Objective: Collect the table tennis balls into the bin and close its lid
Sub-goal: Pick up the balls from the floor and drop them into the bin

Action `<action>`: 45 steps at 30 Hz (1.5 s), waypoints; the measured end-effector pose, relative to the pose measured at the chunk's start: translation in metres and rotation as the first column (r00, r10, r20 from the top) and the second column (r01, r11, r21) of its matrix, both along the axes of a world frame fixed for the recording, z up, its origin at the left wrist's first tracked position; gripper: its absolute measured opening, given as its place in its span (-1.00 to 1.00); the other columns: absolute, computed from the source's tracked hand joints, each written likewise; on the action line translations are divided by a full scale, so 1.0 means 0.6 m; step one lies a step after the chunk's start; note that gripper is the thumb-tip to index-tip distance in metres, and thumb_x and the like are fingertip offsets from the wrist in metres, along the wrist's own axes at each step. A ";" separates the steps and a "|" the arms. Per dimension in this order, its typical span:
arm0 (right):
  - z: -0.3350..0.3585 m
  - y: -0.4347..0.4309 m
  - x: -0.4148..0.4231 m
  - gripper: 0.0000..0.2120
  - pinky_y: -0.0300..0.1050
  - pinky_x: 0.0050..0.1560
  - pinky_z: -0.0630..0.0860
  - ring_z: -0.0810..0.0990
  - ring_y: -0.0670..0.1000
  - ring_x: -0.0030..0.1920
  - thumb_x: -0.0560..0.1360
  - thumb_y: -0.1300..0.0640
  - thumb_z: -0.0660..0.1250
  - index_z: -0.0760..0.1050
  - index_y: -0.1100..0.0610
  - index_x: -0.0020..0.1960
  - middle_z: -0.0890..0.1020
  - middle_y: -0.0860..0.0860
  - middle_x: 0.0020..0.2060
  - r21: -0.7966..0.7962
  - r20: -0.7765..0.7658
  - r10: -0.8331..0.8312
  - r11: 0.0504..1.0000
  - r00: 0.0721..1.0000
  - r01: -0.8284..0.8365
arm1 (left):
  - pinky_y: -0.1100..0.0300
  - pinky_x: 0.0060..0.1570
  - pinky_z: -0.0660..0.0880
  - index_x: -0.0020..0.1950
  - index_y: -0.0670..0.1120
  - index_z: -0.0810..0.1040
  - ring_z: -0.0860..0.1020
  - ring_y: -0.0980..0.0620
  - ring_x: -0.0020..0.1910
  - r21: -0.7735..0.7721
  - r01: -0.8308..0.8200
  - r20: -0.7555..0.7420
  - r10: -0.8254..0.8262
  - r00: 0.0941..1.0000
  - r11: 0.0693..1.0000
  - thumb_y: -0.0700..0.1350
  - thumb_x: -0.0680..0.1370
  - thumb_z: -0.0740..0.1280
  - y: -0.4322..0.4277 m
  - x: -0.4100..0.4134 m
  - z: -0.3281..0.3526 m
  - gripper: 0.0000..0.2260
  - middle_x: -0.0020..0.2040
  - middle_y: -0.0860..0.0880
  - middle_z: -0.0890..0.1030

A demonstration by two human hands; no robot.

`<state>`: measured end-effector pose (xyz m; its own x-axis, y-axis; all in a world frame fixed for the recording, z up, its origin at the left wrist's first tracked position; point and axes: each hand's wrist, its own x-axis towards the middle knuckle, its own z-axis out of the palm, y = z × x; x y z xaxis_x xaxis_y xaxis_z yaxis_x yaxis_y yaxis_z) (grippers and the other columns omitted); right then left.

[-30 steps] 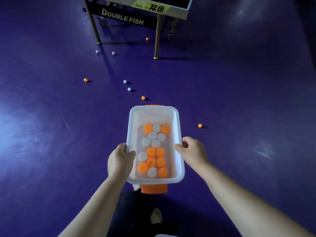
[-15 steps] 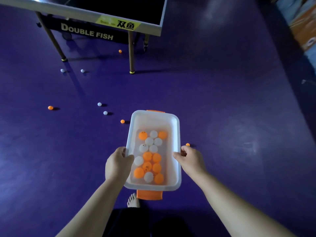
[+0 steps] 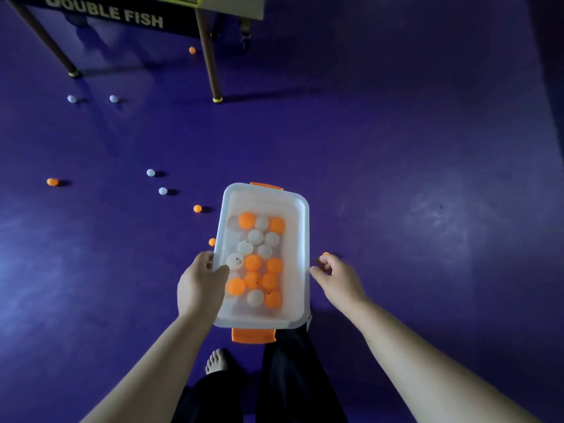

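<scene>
A translucent white bin [image 3: 305, 239] with orange end latches [image 3: 253, 335] is held above the purple floor, with several orange and white balls [image 3: 253, 264] inside. My left hand [image 3: 200, 285] grips its left rim. My right hand [image 3: 338, 279] sits just off the right rim, fingers loosely curled, thumb tip at the edge. One orange ball [image 3: 326, 254] lies on the floor right beyond those fingers. Another orange ball [image 3: 212, 242] peeks out at the bin's left side. No lid is in view.
More loose balls lie to the left: orange [image 3: 197, 208], white [image 3: 163, 191], white [image 3: 150, 172], orange [image 3: 52, 181]. Two white balls [image 3: 71, 99] and an orange ball [image 3: 192, 50] lie by the table tennis table's legs [image 3: 210, 56]. My bare foot [image 3: 216, 361] is below the bin.
I have stepped forward with the bin, so the balls and table are closer. My right hand has come off the right rim; the left hand still grips.
</scene>
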<state>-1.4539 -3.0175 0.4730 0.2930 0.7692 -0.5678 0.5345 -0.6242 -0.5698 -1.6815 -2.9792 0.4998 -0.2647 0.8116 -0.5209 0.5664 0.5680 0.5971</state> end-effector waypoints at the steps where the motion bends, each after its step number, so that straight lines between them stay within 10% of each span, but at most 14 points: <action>1: -0.020 0.021 0.027 -0.71 -0.14 -0.01 0.44 0.52 -0.02 0.00 0.52 0.06 0.29 0.48 0.12 0.21 0.52 -0.06 -0.05 -0.018 0.004 0.002 1.000 1.000 -0.002 | 0.18 -0.43 0.31 -0.19 0.00 0.45 0.42 0.04 -0.38 -0.013 -0.030 -0.010 0.030 1.000 0.999 -0.17 0.45 0.27 0.016 0.020 -0.014 -0.94 -0.31 0.01 0.52; 19: -0.719 0.251 0.290 -0.79 -0.10 -0.07 0.44 0.59 0.17 0.07 0.53 0.17 0.25 0.54 0.13 0.14 0.62 0.16 0.08 -0.421 0.219 0.249 0.897 0.943 -0.139 | -0.08 -0.14 0.45 -0.14 0.18 0.43 0.47 0.00 -0.28 -0.153 -0.335 -0.044 0.332 0.942 0.930 0.01 0.49 0.22 0.181 0.175 -0.566 -0.95 -0.31 0.12 0.51; 28: -1.048 0.231 0.319 -0.70 -0.04 0.02 0.44 0.52 0.22 0.16 0.51 0.22 0.20 0.48 0.15 0.22 0.53 0.23 0.19 -0.465 0.332 0.329 0.873 0.884 -0.150 | 0.18 -0.33 0.38 -0.04 0.06 0.46 0.47 0.10 -0.30 -0.077 -0.334 0.033 0.337 0.941 0.939 -0.11 0.53 0.29 0.147 0.185 -0.829 -0.93 -0.27 0.03 0.52; 40: -1.135 0.181 0.305 -0.66 0.03 -0.04 0.43 0.51 0.32 0.09 0.49 0.19 0.34 0.39 0.23 0.22 0.41 0.26 0.22 -0.363 0.452 0.215 0.931 0.866 -0.041 | -0.10 -0.03 0.50 -0.13 0.29 0.44 0.55 -0.02 -0.17 -0.044 -0.389 -0.150 0.379 0.913 0.920 0.13 0.43 0.28 0.078 0.153 -0.920 -0.94 -0.22 0.17 0.57; 45: -1.094 0.177 0.244 -0.71 -0.07 -0.12 0.33 0.50 0.27 0.06 0.47 0.21 0.36 0.38 0.30 0.12 0.46 0.25 0.14 -0.274 0.380 0.204 0.956 0.902 -0.101 | 0.05 -0.11 0.43 0.02 0.12 0.49 0.54 -0.04 -0.12 0.011 -0.500 -0.080 0.500 0.863 0.866 -0.10 0.52 0.33 0.058 0.120 -0.893 -0.86 -0.20 0.12 0.55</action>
